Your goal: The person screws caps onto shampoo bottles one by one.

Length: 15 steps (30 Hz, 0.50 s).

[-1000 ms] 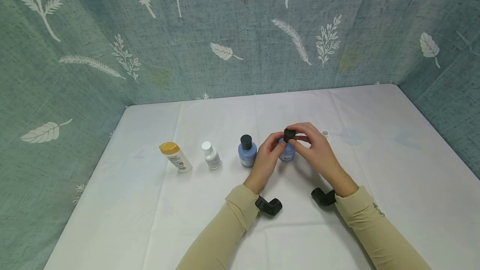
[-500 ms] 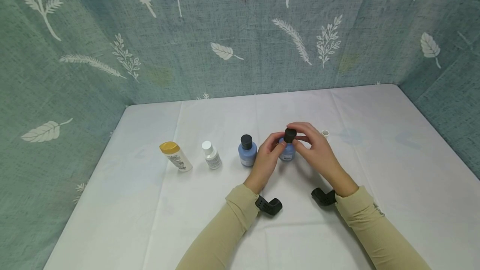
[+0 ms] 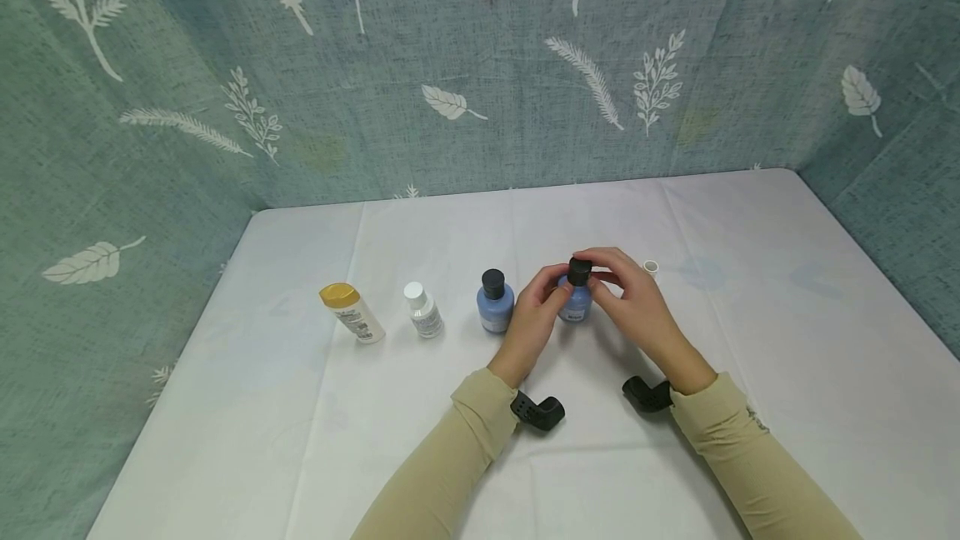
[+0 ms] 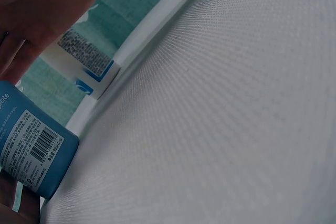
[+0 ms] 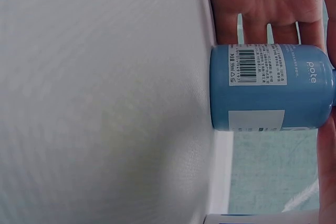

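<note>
A blue bottle (image 3: 576,303) with a black cap (image 3: 580,271) stands upright on the white-covered table between both hands. My left hand (image 3: 531,307) holds its body from the left, with fingers passing behind it in the right wrist view. My right hand (image 3: 633,298) is at the cap, the index finger over its top and the thumb at its right side. The printed label and barcode of this blue bottle (image 5: 268,87) show in the right wrist view. Just left of my left hand stands a second blue bottle (image 3: 495,307), also black-capped.
Further left are a small white bottle (image 3: 425,312) and a white bottle with a yellow cap (image 3: 352,312). A white item (image 3: 650,267) shows partly behind my right hand. A patterned green curtain (image 3: 480,73) rises behind the table's far edge.
The fingers of my right hand have shifted slightly around the cap, the thumb easing to the right. My left hand and the bottles stay in place.
</note>
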### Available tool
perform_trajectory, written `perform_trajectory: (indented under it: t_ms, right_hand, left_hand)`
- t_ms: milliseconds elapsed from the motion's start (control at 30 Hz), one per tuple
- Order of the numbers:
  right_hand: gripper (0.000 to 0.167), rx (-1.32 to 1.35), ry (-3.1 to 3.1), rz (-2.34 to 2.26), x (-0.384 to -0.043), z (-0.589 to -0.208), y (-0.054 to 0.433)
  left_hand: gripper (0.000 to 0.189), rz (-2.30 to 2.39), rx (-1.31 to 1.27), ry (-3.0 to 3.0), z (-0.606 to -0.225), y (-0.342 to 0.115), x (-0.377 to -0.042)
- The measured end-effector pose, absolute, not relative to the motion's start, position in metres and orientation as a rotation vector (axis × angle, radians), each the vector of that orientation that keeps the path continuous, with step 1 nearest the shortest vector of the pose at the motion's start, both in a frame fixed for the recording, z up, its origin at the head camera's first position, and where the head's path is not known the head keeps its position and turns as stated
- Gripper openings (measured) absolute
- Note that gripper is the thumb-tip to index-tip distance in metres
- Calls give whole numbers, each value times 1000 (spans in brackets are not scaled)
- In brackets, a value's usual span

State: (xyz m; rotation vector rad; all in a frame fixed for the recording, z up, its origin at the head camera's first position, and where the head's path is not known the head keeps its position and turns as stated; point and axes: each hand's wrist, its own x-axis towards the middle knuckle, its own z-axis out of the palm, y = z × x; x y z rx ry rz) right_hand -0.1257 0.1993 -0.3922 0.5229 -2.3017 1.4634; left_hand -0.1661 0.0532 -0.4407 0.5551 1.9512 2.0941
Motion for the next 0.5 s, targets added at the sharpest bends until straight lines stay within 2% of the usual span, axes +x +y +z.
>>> perform_trajectory:
  t_ms: [133,500]
  right_hand:
    - [33,530,-2290,1470,-126,-393,200]
    - [33,533,-2283,1472,-126,-392,200]
  left_hand:
    - [27,2084,555,1961,-429,51,-160]
    - [27,2063,548,1982,-427,51,-160]
